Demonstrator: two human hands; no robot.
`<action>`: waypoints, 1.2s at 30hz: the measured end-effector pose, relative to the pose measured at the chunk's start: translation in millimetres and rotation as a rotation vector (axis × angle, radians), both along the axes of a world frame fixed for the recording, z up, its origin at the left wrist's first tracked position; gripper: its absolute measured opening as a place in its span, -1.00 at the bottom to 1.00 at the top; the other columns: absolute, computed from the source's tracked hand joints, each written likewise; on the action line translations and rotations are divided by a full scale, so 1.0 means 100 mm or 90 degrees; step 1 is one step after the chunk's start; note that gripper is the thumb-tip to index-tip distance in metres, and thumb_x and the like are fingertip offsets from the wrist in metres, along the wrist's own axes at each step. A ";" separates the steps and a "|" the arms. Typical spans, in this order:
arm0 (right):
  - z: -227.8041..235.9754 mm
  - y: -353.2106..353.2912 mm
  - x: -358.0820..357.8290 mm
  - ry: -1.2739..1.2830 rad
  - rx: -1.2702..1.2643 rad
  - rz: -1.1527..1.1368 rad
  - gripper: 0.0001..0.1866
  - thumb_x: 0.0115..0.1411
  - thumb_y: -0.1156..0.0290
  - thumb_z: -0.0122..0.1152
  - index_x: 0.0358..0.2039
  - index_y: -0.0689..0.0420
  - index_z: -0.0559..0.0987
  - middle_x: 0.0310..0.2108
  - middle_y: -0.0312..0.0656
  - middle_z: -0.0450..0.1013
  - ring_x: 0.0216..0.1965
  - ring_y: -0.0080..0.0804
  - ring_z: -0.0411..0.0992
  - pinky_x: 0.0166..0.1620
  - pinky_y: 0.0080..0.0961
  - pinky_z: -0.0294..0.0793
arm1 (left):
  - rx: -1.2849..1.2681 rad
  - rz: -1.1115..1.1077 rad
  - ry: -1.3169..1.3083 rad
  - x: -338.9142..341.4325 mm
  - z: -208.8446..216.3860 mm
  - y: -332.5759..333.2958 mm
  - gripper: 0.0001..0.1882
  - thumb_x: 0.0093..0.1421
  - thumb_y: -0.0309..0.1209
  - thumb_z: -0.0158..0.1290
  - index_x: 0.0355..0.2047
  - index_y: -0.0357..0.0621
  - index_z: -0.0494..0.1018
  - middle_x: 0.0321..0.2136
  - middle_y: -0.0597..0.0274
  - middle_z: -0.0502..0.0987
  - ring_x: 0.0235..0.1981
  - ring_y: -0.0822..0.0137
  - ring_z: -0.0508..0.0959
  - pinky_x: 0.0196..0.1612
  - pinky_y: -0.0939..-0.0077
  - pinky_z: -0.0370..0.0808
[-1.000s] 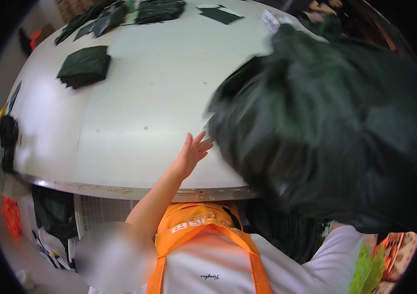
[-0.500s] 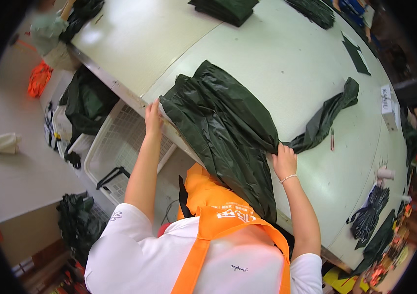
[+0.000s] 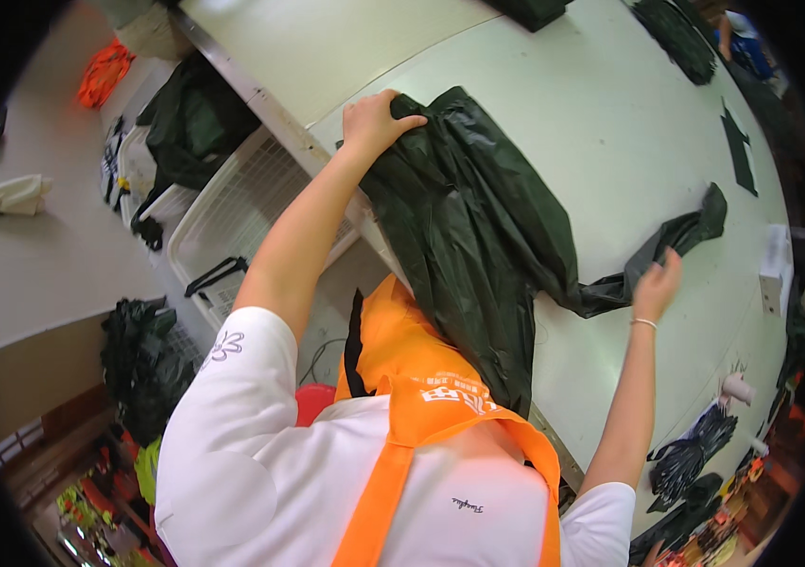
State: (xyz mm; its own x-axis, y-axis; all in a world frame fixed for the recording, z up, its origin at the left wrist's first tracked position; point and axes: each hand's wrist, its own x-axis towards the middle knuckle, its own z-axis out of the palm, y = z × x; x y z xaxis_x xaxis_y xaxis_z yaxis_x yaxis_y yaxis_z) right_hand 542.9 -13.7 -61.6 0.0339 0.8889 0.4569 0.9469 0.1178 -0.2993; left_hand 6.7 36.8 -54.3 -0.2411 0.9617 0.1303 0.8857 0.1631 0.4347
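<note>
A dark green garment (image 3: 478,203) of thin, shiny cloth lies creased over the table's edge, its lower part hanging against my orange apron (image 3: 426,354). My left hand (image 3: 376,123) is closed on its upper edge at the far left, thumb lying over the cloth. The garment's long sleeve (image 3: 691,230) stretches out to the right across the table. Over the middle of that sleeve is my right hand (image 3: 656,286), touching or just above it. Its fingers are bent and a little blurred, so their grip does not show clearly.
White plastic baskets (image 3: 218,213) stand left of the pale table (image 3: 629,123), one with dark green cloth (image 3: 199,123). On the table's right are a bundle of dark strips (image 3: 695,454), a thread spool (image 3: 738,388) and a white box (image 3: 775,269). A folded dark stack (image 3: 533,9) lies at the back.
My right hand has left the sleeve's base and moved right along the sleeve. My left hand has shifted inward over the garment's upper edge. The whole view has tilted and shifted.
</note>
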 end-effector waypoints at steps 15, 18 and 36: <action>-0.53 -0.70 1.07 0.144 -0.182 -0.308 -0.82 0.09 0.38 0.09 -0.36 0.23 0.50 -0.35 -0.06 0.49 -0.34 -0.15 0.45 -0.24 -0.38 0.42 | 0.196 -0.245 -0.134 1.15 0.19 -0.99 -0.71 -0.05 -0.35 0.24 -0.32 -0.16 0.47 -0.31 0.13 0.50 -0.22 0.10 0.47 -0.15 0.33 0.41; -0.30 -1.09 0.37 -0.037 -0.330 -0.094 -0.85 0.11 0.39 0.09 -0.36 0.19 0.53 -0.21 -0.06 0.46 -0.16 -0.10 0.40 -0.08 -0.34 0.37 | 0.094 -0.503 -0.183 1.94 0.10 -1.19 -0.80 -0.06 -0.27 0.21 -0.55 -0.10 0.48 -0.50 0.25 0.45 -0.42 0.18 0.46 -0.36 0.36 0.41; -0.60 -0.38 1.14 0.014 -0.413 -0.359 -0.79 0.19 0.41 -0.05 -0.20 0.20 0.43 -0.29 0.03 0.46 -0.25 0.00 0.42 -0.10 -0.24 0.41 | 0.099 -0.623 -0.161 2.68 -0.43 -0.35 -0.75 -0.05 -0.54 0.15 -0.30 -0.16 0.44 -0.34 0.17 0.44 -0.24 0.12 0.44 -0.18 0.33 0.41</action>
